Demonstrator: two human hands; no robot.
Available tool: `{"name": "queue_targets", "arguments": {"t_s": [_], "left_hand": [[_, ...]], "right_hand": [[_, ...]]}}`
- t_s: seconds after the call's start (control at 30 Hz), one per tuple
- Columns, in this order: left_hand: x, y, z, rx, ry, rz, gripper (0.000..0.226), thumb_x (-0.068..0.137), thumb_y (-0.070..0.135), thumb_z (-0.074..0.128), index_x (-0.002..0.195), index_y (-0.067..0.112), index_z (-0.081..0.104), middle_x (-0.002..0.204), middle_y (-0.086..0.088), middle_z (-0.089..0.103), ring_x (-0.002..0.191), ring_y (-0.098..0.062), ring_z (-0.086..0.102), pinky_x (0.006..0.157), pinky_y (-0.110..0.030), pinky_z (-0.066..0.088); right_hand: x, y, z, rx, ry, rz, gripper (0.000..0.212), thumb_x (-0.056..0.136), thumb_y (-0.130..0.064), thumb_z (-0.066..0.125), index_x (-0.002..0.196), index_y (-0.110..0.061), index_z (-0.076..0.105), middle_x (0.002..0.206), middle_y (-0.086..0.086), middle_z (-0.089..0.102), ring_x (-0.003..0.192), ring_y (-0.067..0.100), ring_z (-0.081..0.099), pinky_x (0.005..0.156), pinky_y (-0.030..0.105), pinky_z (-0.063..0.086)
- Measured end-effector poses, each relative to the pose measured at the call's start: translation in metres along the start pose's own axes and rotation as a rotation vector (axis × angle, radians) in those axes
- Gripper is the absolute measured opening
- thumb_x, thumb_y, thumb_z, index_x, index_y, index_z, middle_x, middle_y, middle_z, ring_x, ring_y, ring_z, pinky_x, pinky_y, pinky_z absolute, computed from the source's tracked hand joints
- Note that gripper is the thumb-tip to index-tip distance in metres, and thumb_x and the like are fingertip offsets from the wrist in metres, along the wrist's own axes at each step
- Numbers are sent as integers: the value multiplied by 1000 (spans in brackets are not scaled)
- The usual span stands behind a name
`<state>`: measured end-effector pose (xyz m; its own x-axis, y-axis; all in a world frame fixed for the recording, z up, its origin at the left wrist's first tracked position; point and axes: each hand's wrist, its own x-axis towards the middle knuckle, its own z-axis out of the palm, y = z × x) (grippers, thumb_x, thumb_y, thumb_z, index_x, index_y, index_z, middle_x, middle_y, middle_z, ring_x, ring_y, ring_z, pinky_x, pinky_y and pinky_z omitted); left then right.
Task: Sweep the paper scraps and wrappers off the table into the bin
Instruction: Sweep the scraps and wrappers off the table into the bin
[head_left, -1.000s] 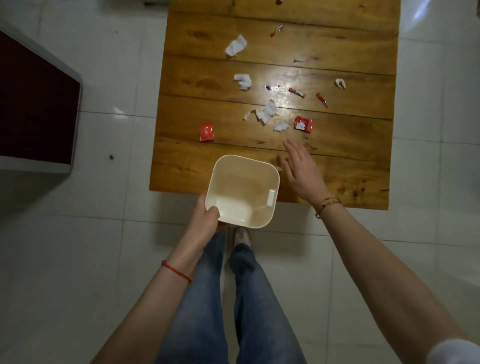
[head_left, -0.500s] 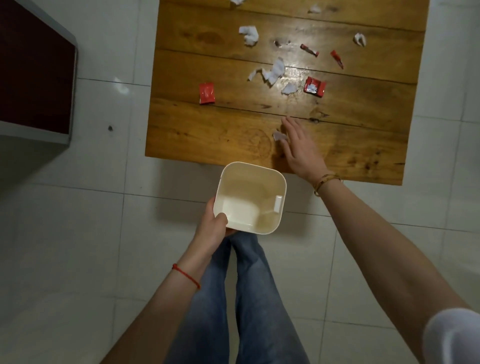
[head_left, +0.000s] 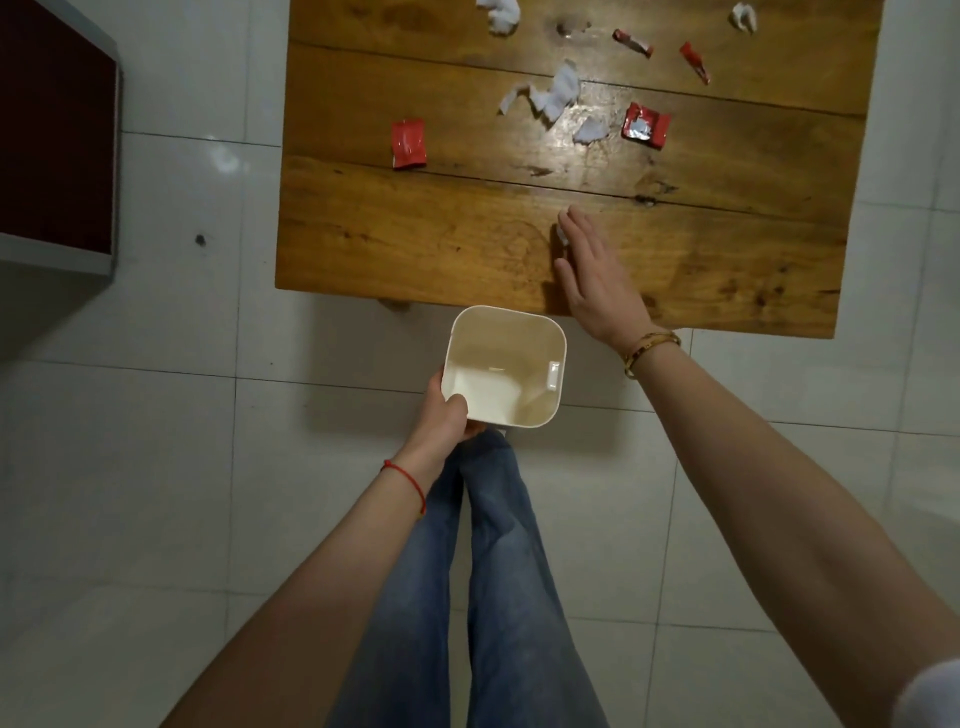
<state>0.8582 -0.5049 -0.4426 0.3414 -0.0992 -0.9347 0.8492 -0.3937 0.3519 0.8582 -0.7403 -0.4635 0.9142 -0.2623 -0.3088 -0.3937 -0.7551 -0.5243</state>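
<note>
The flat, open right hand (head_left: 597, 275) has dragged one scrap (head_left: 562, 235) nearer the counter (head_left: 415, 249) edge, toward the bin (head_left: 506, 366) gripped by the left hand (head_left: 447, 415).

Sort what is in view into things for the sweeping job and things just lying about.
For the job: cream square plastic bin; white paper scraps; red foil wrappers; brown wooden plank table; right hand; left hand.

Lying about: dark red cabinet; white floor tiles.

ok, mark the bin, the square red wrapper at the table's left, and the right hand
bin (head_left: 540, 332): head view, far rim.
square red wrapper (head_left: 409, 143): head view, centre of foil.
right hand (head_left: 597, 275): head view, back of hand.
</note>
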Motion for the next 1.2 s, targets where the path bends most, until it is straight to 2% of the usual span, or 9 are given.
{"name": "queue_targets", "arguments": {"t_s": [0.1,0.47,0.7,0.9,0.97,1.07,1.2], "left_hand": [[11,1,2,-1,-13,-20,57,90,-3,37,143,19,39,129,-14,58,116,-34,59,90,-49,56],[33,-4,-4,-9,-21,-53,60,90,-4,31,145,16,39,135,-16,57,120,-37,58,93,-50,55],[44,9,-5,-21,-26,-27,56,95,0,35,147,20,34,137,-13,55,122,-35,56,98,-51,51],[48,14,-8,-22,-23,-14,49,98,7,41,145,19,39,135,-17,57,120,-35,58,98,-52,51],[49,16,-12,-31,-23,-18,49,98,5,39,145,19,39,135,-17,57,120,-35,58,97,-52,52],[50,19,-22,-49,-10,-7,47,99,8,41,145,18,38,136,-16,56,121,-35,57,96,-49,53],[52,20,-33,-26,-1,1,53,97,1,35,147,19,34,140,-14,51,125,-36,54,97,-47,52]], "right_hand": [[0,-3,7,20,5,17,55,106,-27,32,156,-12,14,164,7,13,153,19,5,125,38,8],[-1,-21,23,78,-15,-5,54,106,-29,33,156,-14,17,164,6,17,153,22,5,125,38,6],[-14,-38,48,-4,-82,-151,53,106,-30,33,155,-12,21,164,6,18,152,20,8,125,37,5],[-42,-52,64,-67,-272,-428,52,102,-17,35,154,-12,26,162,6,25,152,19,12,125,37,7],[-46,-54,66,-88,-289,-478,53,101,-15,37,153,-12,26,161,6,26,152,19,14,125,38,9],[-30,-57,61,-120,-190,-430,54,101,-18,37,154,-12,25,161,8,25,152,22,14,125,38,7],[20,-66,47,-151,-105,-277,57,105,-34,32,156,-15,17,164,7,16,153,22,7,125,39,3]]}}
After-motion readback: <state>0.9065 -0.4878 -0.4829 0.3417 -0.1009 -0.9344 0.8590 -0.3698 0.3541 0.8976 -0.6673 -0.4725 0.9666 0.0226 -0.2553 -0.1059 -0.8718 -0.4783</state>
